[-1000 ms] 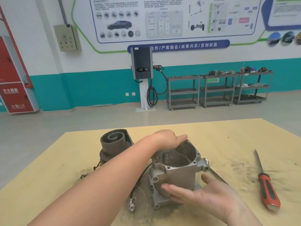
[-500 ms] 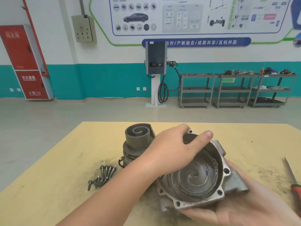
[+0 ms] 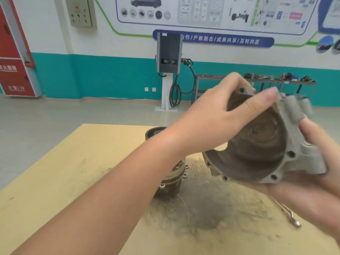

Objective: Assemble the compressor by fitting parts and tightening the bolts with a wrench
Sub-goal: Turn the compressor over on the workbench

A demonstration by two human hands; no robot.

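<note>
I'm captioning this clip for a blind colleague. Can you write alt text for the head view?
Both hands hold a grey metal compressor housing above a yellow table, its open cavity facing the camera: left hand over its top rim, right hand beneath. Another compressor part and a wrench lie on the table.

A yellow-topped table, soiled with dark grit, carries a compressor body below the left fingers and a wrench beneath the right fingers.
</note>
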